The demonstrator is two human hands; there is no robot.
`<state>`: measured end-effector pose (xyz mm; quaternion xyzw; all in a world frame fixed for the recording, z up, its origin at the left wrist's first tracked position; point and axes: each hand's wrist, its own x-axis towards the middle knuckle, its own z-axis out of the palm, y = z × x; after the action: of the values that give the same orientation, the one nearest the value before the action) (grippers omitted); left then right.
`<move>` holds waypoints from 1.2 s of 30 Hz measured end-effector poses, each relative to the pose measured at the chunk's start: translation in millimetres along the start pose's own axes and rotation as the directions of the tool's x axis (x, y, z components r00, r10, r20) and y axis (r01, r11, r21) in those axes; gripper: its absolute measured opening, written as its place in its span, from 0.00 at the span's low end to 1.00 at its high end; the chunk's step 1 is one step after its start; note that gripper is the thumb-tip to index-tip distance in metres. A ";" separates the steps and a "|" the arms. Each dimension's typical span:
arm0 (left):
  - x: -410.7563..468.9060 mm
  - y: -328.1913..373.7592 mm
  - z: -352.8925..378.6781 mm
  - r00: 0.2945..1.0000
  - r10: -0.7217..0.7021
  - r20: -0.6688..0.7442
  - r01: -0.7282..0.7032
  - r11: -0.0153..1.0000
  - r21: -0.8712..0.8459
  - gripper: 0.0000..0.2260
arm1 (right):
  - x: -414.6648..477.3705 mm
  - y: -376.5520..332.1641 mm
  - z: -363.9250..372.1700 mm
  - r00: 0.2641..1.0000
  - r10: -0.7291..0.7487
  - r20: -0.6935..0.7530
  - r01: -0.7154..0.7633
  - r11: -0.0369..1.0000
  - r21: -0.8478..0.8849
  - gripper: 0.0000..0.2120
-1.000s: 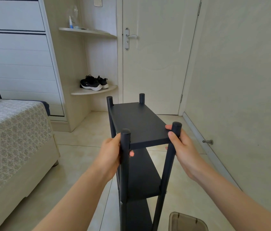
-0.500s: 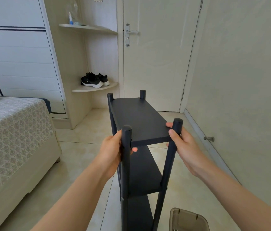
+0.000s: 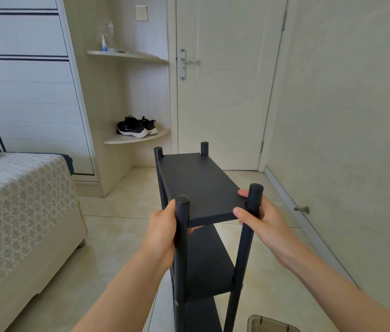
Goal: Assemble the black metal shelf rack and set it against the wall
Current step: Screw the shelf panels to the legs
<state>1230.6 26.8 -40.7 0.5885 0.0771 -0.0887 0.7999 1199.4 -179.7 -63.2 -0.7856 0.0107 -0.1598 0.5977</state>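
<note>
Where the rack stands: the black shelf rack is upright over the tiled floor in the middle of the room, apart from the wall on the right. The lower edge of the view cuts off its feet, so I cannot tell whether they touch the floor.
Rack build: four round posts carry three flat shelves, one under another; the top shelf sits just below the post tips.
Left hand: the left hand wraps the near-left post just under its cap, fingers curled behind it beneath the top shelf.
Right hand: the right hand grasps the near-right post at top-shelf height, thumb across the shelf's near corner, one fingertip showing beyond the post.
Ahead: a closed pale door with a lever handle lies past the rack's far end.
Left side: a bed with a patterned cover; black shoes on the lower corner shelf.
Right side: a door stop low on the wall.
Bottom edge: a translucent container, partly cropped, just right of the rack.
</note>
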 end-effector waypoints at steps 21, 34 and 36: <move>1.7 -8.1 7.1 0.998 -0.028 -0.048 0.031 0.998 0.063 0.14 | -0.4 -4.8 1.6 0.993 0.056 -0.099 -0.060 0.998 -0.035 0.13; 15.5 -21.9 6.8 0.987 -0.085 -0.138 0.069 0.991 -0.113 0.11 | 19.8 -25.6 33.2 0.891 0.332 -0.310 -0.356 0.934 -0.022 0.31; 18.9 -21.1 6.3 0.988 -0.102 -0.119 0.085 0.986 -0.141 0.10 | 21.2 -30.3 35.8 0.879 0.385 -0.281 -0.392 0.919 0.036 0.23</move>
<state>1244.2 13.7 -62.8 0.5328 0.1607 -0.0836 0.8266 1223.7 -142.0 -38.0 -0.7431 0.2549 -0.1469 0.6010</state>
